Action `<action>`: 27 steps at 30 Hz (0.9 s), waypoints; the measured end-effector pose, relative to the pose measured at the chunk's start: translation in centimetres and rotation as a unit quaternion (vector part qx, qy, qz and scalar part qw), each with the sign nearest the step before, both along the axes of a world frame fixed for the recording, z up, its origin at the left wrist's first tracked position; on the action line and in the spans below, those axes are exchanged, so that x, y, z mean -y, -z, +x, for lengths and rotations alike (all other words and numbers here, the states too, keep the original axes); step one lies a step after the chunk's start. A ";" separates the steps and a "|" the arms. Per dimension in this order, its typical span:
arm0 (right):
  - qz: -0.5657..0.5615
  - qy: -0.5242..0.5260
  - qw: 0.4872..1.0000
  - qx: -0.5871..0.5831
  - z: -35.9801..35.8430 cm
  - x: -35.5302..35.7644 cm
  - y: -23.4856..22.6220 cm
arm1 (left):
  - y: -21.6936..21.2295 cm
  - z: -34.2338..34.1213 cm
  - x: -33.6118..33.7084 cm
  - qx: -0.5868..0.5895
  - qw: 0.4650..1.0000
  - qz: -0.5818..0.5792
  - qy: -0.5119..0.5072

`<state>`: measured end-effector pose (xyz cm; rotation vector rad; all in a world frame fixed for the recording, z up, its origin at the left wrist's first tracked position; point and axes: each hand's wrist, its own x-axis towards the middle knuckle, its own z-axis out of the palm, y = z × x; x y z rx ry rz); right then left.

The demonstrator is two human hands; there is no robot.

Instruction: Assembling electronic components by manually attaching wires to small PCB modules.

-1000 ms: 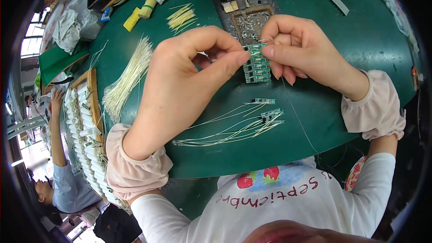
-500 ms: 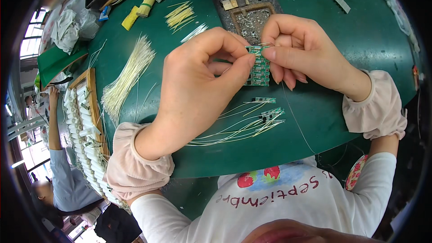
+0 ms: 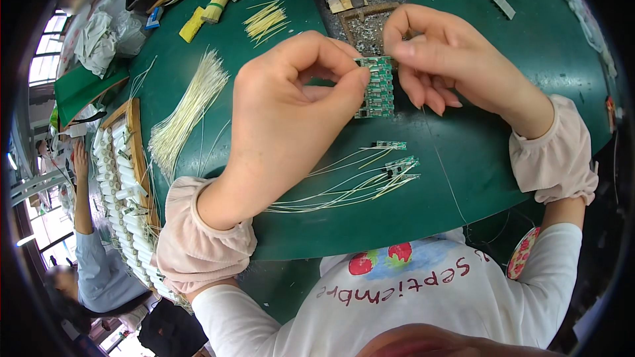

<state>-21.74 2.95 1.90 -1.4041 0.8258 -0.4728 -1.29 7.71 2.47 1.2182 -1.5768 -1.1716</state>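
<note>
Both hands have drifted slightly leftward since the earlier frames, and the left hand (image 3: pixel 291 112) now pinches the green circuit-board strip (image 3: pixel 376 87) at its left edge while the right hand (image 3: pixel 450 59) grips its top end. Held above the green table (image 3: pixel 278 46), the strip hangs with its long axis near vertical. At far left, a wooden tray (image 3: pixel 134 133) holds rows of white tubes (image 3: pixel 116 185).

green desk (image 3: pixel 503 178) | loose bundle of pale wires (image 3: pixel 185 112) at left | small boards with wire leads (image 3: pixel 390 165) lying near front edge | yellow wire bundle (image 3: pixel 264 21) at back | tray of white tubes (image 3: pixel 122 192) beside desk, left | another person's blue sleeve (image 3: pixel 92 264) far left
</note>
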 end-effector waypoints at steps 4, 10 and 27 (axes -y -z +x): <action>0.051 0.031 0.996 0.061 -0.5 0.4 0.2 | 0.2 -0.1 0.4 -0.003 1.000 -0.005 -0.015; -0.061 0.033 0.998 0.005 0.0 0.1 -0.1 | 0.7 -0.1 1.0 -0.061 0.998 -0.002 -0.025; -0.044 0.127 0.990 0.045 0.9 -0.1 -1.9 | 1.7 0.2 2.2 -0.135 0.991 -0.010 -0.020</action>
